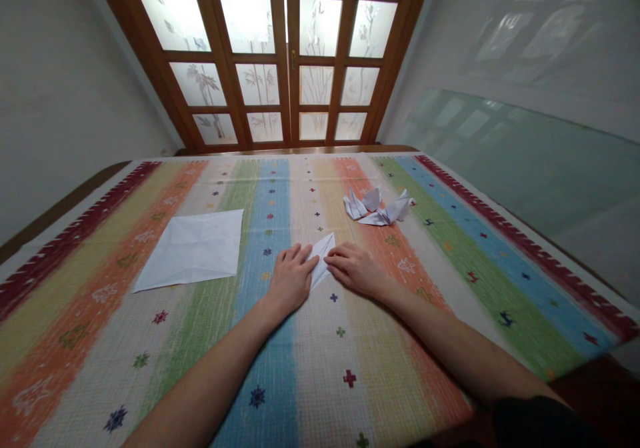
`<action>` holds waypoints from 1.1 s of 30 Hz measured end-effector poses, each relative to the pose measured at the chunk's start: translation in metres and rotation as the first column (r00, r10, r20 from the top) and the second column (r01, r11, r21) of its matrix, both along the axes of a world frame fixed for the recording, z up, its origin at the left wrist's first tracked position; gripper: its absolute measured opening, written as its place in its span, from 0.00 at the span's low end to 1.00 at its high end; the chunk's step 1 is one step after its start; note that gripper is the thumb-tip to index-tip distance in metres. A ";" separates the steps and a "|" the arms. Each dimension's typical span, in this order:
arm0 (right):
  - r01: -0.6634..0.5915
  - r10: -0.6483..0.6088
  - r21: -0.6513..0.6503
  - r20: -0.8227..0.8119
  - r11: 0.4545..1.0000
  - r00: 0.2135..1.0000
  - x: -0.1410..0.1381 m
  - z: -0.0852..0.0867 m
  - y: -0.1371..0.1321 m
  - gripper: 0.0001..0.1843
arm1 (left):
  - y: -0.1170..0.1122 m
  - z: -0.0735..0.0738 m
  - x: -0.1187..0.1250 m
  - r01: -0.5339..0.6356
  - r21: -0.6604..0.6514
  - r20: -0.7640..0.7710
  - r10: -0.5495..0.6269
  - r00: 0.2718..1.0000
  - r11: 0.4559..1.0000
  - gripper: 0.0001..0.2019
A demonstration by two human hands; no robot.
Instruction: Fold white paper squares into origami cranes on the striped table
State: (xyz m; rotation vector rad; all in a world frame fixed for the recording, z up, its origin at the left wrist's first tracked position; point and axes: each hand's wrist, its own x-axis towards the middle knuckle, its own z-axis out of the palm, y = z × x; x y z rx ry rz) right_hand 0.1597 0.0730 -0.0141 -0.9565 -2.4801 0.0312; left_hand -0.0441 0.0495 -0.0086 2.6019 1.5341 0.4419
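A small folded white paper piece (pixel 323 256) lies on the striped tablecloth (pixel 350 341) in front of me. My left hand (pixel 290 278) presses down on its left side with the fingers curled over it. My right hand (pixel 356 268) pins its right edge with bent fingertips. The paper's pointed tip sticks out between the two hands, toward the far side of the table.
A creased white square sheet (pixel 193 248) lies flat to the left. Two finished folded paper figures (pixel 380 208) sit farther back on the right. Wooden glazed doors (pixel 290 55) stand beyond the table's far edge; a glass panel leans on the right wall.
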 end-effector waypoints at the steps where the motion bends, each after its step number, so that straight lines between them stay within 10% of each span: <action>1: 0.002 -0.002 0.005 0.004 1.000 1.000 0.000 0.000 0.000 0.10 | -0.001 0.001 0.000 0.000 0.004 -0.014 0.000 1.000 1.000 0.19; 14: 0.336 -0.355 -0.148 -0.126 0.930 0.926 -0.006 0.000 -0.006 0.12 | 0.002 -0.004 -0.002 0.015 -0.006 0.074 -0.015 0.997 1.000 0.17; 22: 0.143 -0.211 -0.354 -0.162 0.924 0.964 -0.011 0.004 -0.006 0.02 | 0.004 -0.003 -0.002 -0.013 0.001 0.325 0.012 0.946 1.000 0.13; 29: -0.001 -0.091 -0.296 -0.296 0.955 0.951 -0.013 0.004 -0.009 0.05 | 0.012 -0.004 0.000 -0.085 -0.291 0.714 0.275 0.644 0.953 0.20; 33: 0.082 -0.242 -0.306 -0.530 0.948 0.813 -0.019 0.002 -0.011 0.09 | 0.015 -0.005 0.003 -0.048 -0.387 0.845 0.376 0.380 0.921 0.20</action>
